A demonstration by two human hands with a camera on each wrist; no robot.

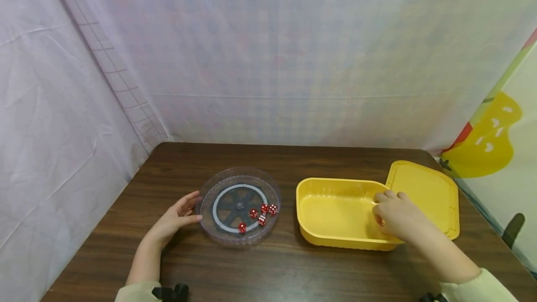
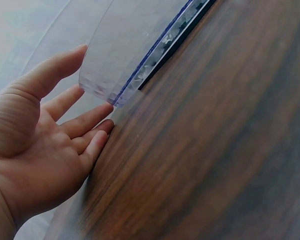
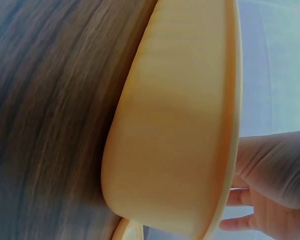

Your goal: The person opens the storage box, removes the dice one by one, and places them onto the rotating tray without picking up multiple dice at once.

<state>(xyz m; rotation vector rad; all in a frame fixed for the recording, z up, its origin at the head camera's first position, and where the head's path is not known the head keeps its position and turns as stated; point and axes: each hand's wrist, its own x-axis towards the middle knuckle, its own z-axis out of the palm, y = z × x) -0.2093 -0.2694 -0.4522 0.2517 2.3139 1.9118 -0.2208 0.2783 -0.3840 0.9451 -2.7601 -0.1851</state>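
A round clear plastic dish with a pale ring and a dark spoked pattern on its bottom stands left of the table's middle. Several red dice with white dots lie in its right part. At the dish's left edge is my left hand, its thumb and fingers loosely spread and touching the wall. My right hand reaches into the right end of a yellow plastic box, fingers curled down. A bit of a red die shows at its fingertips; in the right wrist view the box wall hides them.
The yellow lid lies on the table right of the box, partly behind my right hand. The wood-grain table ends at a pale cloth curtain at the back and left. A dark rounded object is at the far right.
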